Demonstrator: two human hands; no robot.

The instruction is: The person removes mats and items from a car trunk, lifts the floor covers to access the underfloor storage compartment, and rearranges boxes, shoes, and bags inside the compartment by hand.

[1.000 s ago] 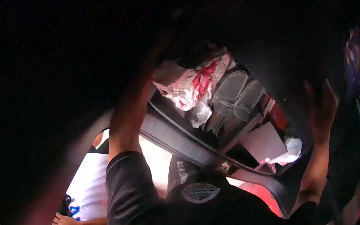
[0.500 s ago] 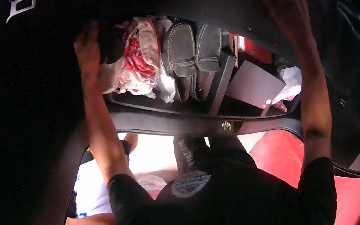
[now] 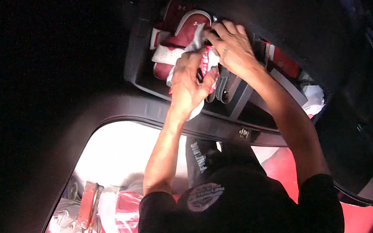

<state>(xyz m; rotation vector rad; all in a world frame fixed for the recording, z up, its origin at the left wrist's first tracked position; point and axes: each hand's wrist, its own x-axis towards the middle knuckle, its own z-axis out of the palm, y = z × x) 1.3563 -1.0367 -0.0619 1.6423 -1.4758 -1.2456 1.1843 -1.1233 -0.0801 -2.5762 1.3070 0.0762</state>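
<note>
A crumpled red-and-white plastic bag (image 3: 206, 63) is bunched between my two hands, over the loafers. My left hand (image 3: 187, 79) grips its near side, with thumb and fingers curled round it. On the far side, my right hand (image 3: 234, 49) bends its fingers down onto the plastic; its fingertips are partly hidden. Left of the bag lie red-and-white slide sandals (image 3: 188, 31), uncovered in the trunk tray. Of the dark loafers (image 3: 223, 89), only a small part shows under my hands.
A divider (image 3: 242, 98) parts the tray from a section with a grey panel (image 3: 289, 88), a red box (image 3: 284, 61) and a white plastic bag (image 3: 314, 97). The trunk sill with its latch (image 3: 244, 132) runs before me. Wrapped goods (image 3: 123, 211) stand outside at lower left.
Both hands have come inward to the plastic bag, which has shifted right over the loafers. The red-and-white slides now show. The person in the white jersey has left the view.
</note>
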